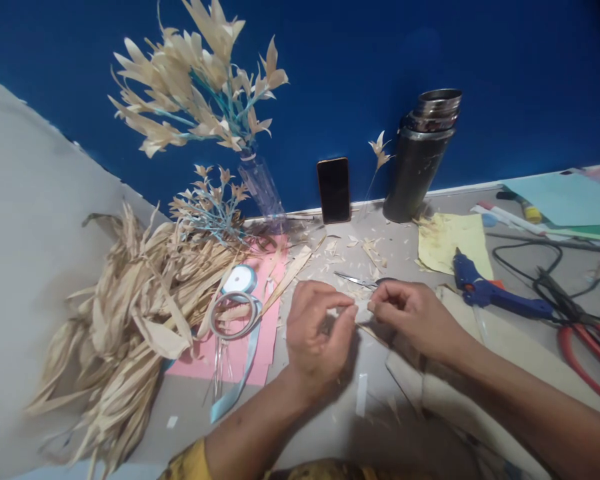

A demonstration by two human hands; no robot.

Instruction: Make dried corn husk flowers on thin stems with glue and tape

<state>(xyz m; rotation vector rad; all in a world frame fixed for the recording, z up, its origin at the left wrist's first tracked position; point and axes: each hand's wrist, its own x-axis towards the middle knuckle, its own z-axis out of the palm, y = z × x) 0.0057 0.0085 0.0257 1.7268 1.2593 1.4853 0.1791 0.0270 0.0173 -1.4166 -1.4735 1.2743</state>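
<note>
- I had my left hand (313, 330) and right hand (410, 313) both pinched shut on one small pale dried-husk strip (363, 308).
- I judged it mid-shaping; next called for the small steel scissors (363, 281).

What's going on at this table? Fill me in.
A person sits at a craft table, both hands pinching one small pale strip of dried husk: the left hand on one end, the right hand on the other. Small scissors lie just behind the hands. A heap of dried husks sits to the left, a blue glue gun to the right.
</note>
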